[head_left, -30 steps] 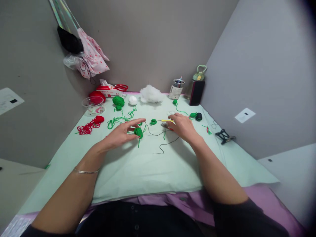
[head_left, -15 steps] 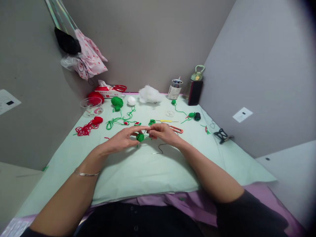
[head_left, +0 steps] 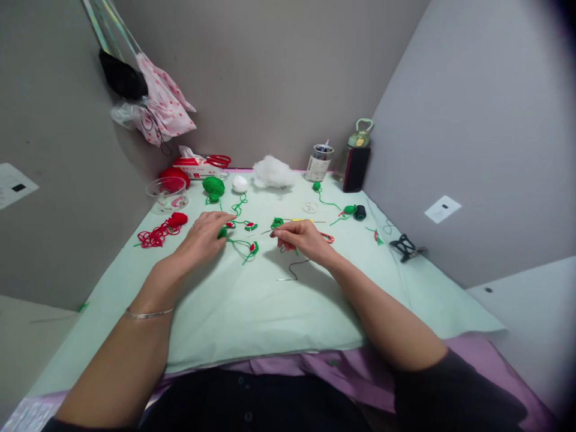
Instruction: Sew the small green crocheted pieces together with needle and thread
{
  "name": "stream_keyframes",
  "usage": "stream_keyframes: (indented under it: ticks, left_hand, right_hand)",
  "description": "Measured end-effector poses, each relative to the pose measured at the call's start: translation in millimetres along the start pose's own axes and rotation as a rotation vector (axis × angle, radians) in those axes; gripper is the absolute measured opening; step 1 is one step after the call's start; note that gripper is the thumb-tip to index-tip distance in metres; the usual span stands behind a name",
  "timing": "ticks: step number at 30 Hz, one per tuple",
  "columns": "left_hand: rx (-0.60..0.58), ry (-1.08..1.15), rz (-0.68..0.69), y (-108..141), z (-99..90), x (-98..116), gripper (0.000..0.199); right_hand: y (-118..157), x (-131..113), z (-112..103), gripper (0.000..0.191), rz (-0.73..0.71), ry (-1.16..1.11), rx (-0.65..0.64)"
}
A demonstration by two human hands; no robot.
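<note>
A needle is lying on the near cloth. Farther in, the right hand is pinching a dark thread between closed fingertips. The left hand, formerly meeting the right, is now resting farther left, palm down over the green ball; whether it is gripping is impossible to tell. The ball is showing only partly, and a red-green piece is now lying exposed between the hands. The right hand is partly hiding an orange tool and a yellow hook. At far left and far right, the box and can are bearing print too small to read.
</note>
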State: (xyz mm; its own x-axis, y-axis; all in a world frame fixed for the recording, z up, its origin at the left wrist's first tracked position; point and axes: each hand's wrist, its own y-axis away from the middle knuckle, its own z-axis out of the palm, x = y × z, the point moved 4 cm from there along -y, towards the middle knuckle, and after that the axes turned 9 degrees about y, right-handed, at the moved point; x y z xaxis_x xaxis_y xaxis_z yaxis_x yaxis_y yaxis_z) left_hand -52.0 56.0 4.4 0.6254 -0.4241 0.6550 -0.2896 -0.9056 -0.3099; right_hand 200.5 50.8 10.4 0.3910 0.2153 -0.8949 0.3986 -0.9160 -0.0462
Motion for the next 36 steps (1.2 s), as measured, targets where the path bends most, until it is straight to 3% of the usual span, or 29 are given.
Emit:
stream_keyframes:
  ticks: [3,8,12,16,21,25,29,33,36]
  left_hand:
    - [0.056,0.097,-0.01,-2.0,5.5,16.6,0.031]
    - [-0.012,0.366,-0.03,0.6,26.6,46.1,0.031]
    - [-0.005,0.431,-0.032,1.6,33.7,46.4,0.018]
    - [-0.056,0.548,-0.129,1.9,32.3,43.0,0.025]
    - [-0.044,0.961,-0.235,1.4,27.3,43.5,0.023]
    - [0.147,1.277,-0.201,-3.6,5.3,32.6,0.018]
    - [0.442,1.492,-0.149,-4.7,-37.2,-3.4,0.011]
    - [0.616,1.413,-0.173,0.9,-73.2,-48.1,0.017]
    - [0.689,1.323,-0.2,4.5,-85.6,-71.9,0.021]
  right_hand:
    - [1.3,-3.1,2.7,0.033,-0.029,0.007,-0.026]
    - [4.4,-7.4,6.8,0.033,-0.062,-0.001,-0.069]
    - [5.7,-10.2,6.7,0.033,-0.068,-0.014,-0.083]
    - [4.6,-9.5,2.3,0.033,-0.043,-0.033,-0.043]
    - [3.1,-4.2,-0.9,0.033,-0.037,-0.015,-0.106]
    - [5.3,-3.8,-6.7,0.036,-0.046,-0.071,-0.244]
    - [7.7,-6.5,-22.6,0.035,-0.039,-0.143,-0.307]
    - [10.1,-6.8,-46.3,0.038,-0.077,-0.224,-0.238]
    - [12.2,-1.2,-66.0,0.04,-0.074,-0.285,-0.13]
